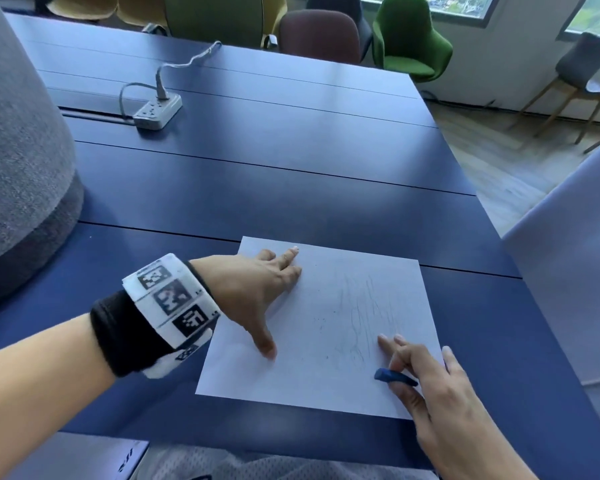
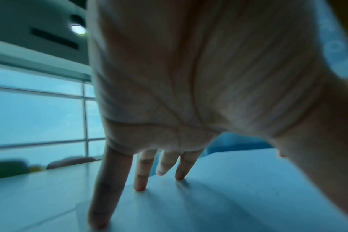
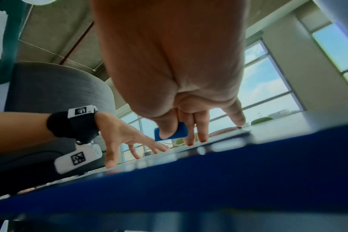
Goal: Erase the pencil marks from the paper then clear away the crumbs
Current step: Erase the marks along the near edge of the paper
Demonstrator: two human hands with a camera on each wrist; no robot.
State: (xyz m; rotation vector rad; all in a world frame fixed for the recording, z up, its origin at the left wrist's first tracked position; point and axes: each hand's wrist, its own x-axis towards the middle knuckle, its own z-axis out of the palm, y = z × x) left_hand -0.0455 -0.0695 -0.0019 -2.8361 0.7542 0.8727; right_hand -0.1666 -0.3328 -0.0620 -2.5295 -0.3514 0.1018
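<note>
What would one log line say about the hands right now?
left hand: flat, pressing white paper sheet | right hand: pinching blue wedge eraser | faint pencil marks: remaining

Paper (image 1: 312,341): thin matt white sheet, faintly marked with grey pencil. Table (image 1: 291,188): smooth dark-blue top with a soft sheen, split by fine seams. Eraser (image 1: 394,375): matt blue, rubbery-looking block. Wristband (image 1: 118,334): black knit cloth carrying smooth white plastic tags. Power strip (image 1: 156,110): glossy pale plastic. Chair back (image 1: 18,161): coarse grey woven fabric. Floor (image 1: 499,157): light wood-look boards.
</note>
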